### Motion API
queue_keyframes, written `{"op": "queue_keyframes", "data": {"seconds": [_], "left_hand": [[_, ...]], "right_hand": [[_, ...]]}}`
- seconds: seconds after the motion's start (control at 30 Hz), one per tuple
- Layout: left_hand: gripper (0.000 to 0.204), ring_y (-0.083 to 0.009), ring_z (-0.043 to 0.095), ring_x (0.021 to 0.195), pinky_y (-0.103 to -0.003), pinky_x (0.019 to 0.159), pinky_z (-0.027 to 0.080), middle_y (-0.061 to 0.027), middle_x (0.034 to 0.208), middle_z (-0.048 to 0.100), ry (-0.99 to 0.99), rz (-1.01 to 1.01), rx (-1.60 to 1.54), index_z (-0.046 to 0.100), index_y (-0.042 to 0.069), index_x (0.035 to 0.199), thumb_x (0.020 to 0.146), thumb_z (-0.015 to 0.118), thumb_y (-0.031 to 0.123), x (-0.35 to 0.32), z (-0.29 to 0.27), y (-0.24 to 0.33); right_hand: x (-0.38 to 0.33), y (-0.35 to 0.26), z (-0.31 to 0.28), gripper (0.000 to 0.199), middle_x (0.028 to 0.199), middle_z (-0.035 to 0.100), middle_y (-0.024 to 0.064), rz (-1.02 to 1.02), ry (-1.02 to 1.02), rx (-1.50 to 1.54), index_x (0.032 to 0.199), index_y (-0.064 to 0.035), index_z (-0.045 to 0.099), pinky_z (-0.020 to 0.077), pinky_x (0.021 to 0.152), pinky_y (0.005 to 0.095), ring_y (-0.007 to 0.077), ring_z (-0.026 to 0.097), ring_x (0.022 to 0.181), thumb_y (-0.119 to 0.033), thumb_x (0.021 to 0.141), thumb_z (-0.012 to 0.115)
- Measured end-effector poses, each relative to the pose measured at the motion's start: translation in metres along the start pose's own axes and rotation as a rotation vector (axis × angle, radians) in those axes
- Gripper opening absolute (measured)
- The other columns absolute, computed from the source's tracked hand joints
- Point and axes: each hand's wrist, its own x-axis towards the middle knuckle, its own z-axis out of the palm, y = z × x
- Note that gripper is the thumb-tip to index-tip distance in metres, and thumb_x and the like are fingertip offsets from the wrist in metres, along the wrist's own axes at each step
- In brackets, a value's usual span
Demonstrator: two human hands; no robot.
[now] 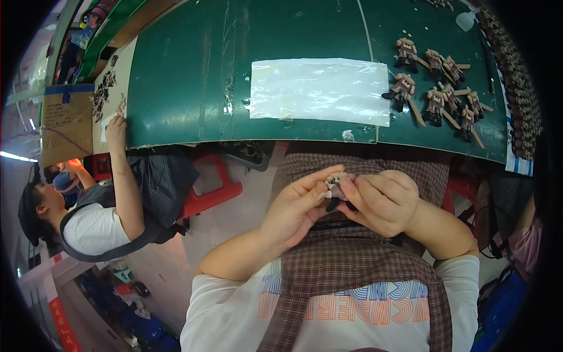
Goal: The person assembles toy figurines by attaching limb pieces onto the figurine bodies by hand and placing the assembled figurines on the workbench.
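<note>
Head view: both hands hold one small toy figure (pixel 335 189) over the lap, below the green bench (pixel 187 70) — left hand (pixel 296 208) and right hand (pixel 381 202) each in a pinched-together grip on it. Squeezing unevenly could pop it loose — onto the floor.

On the worktop (pixel 193 76), a plastic sheet (pixel 319 91) lies in the middle; finished figures (pixel 437 88) stand near its right edge.
</note>
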Motion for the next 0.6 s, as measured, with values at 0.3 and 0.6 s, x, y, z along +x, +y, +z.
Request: {"op": "queue_keyframes", "data": {"seconds": [0.3, 0.6], "left_hand": [[0.020, -0.0245, 0.063, 0.099, -0.038, 0.088, 0.052, -0.0128, 0.108, 0.065, 0.511, 0.348, 0.101, 0.059, -0.001, 0.108, 0.090, 0.056, 0.006, 0.044, -0.152, 0.056], [0.031, -0.0344, 0.062, 0.105, -0.039, 0.088, 0.049, -0.0198, 0.119, 0.063, 0.281, 0.110, 1.797, 0.063, 0.002, 0.114, 0.092, 0.060, 0.024, 0.018, -0.096, 0.102]], "right_hand": [[0.009, 0.008, -0.006, 0.043, 0.108, 0.063, 0.0075, 0.174, -0.283, 0.148, 0.110, -0.0059, 0.066, 0.0495, 0.085, 0.0364, 0.0229, 0.062, 0.097, -0.030, 0.075, 0.074], [0.033, 0.179, -0.061, 0.017, 0.097, 0.064, 0.0051, 0.488, -0.191, -0.541, 0.101, -0.0098, 0.069, 0.0511, 0.079, 0.0378, 0.0268, 0.062, 0.093, -0.014, 0.086, 0.062]]}}
